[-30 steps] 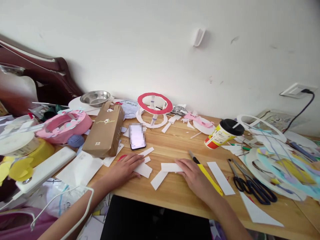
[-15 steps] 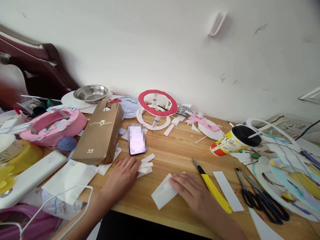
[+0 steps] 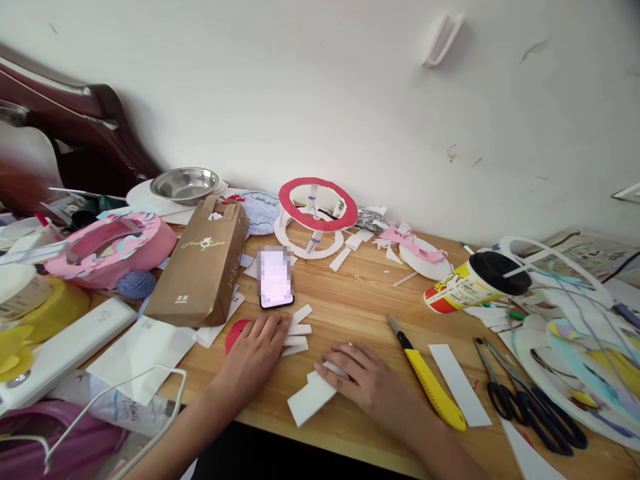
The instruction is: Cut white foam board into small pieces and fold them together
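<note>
My left hand [image 3: 263, 339] lies palm down on the wooden table, fingers resting over the ends of several narrow white paper strips [image 3: 301, 329]. A red round piece [image 3: 235, 333] shows partly from under that hand. My right hand [image 3: 357, 377] is spread palm down on white rectangular card pieces [image 3: 311, 400]; its fingers hide part of them. Just right of it lie a yellow utility knife [image 3: 435, 390], blade pointing away, and a long white card strip [image 3: 460, 385]. Beyond my left hand is a phone [image 3: 276, 279] with a lit, blurred screen.
At the back stands a ring frame [image 3: 295, 217] with a red top. A brown paper bag [image 3: 195, 267] and pink ring [image 3: 145, 243] are left. Rightward are a tilted drink cup [image 3: 470, 283], two pairs of scissors [image 3: 537, 407] and stacked discs. A white cable [image 3: 183, 393] loops near my left arm.
My right hand has shifted left and its fingers have spread over the white card. The lower card piece sits further left and nearer me. More of the red piece shows beside my left hand.
</note>
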### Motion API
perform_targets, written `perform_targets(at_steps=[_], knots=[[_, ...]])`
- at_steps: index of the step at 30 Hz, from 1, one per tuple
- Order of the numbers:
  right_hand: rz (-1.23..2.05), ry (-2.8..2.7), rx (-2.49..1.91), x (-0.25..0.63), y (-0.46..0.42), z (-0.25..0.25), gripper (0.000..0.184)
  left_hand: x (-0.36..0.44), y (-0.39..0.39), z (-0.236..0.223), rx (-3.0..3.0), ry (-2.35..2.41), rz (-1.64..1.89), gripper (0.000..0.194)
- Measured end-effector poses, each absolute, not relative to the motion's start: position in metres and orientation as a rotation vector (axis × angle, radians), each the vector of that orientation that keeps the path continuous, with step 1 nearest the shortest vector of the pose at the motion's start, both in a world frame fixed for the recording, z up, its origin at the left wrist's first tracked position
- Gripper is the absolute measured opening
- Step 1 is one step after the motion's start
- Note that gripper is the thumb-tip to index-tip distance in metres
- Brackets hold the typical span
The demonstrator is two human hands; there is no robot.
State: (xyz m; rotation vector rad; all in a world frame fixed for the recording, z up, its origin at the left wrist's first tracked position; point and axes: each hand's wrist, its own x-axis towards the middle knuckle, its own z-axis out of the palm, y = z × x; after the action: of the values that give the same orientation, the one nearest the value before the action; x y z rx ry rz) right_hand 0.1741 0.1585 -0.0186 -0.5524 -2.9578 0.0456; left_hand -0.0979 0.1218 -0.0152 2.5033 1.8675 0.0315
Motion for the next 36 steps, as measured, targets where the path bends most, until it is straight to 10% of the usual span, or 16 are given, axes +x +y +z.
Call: perform_targets(at_steps=[7, 24, 36], knots=[[0.002, -2.851, -0.770, 0.185, 0.151, -0.031, 0.054, -0.096, 0.119, -0.025, 2.560, 1.826, 0.143, 0.070], [-0.106, -2.972, -0.596, 0.165, 0.145, -0.028, 0.060, -0.092, 0.134, -0.014, 2.676, 1.827, 0.074, 0.032], [0.617, -1.987, -1.188, 0.163, 0.147, -0.040, 0.041, -0.062, 0.156, -0.016, 1.577, 1.700, 0.794, 0.022]])
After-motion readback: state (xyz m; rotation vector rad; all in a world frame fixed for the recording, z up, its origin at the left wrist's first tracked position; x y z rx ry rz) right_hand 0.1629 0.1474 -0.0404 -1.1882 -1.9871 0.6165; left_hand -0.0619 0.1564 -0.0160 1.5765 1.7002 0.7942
